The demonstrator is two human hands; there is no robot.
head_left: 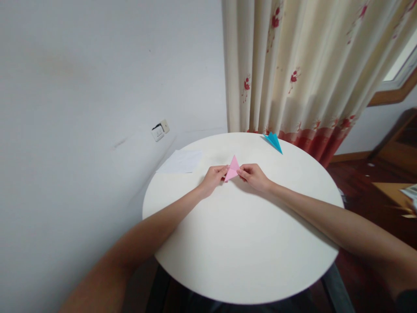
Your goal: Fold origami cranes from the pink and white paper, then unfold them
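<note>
A small pink folded paper triangle rests point-up on the round white table, a little beyond its middle. My left hand pinches its lower left corner with the fingertips. My right hand pinches its lower right corner. Both forearms reach in from the near edge of the table.
A blue folded paper shape lies at the far right rim. A white sheet of paper lies at the far left rim against the white wall. A floral curtain hangs behind the table. Dark wooden floor and furniture are on the right.
</note>
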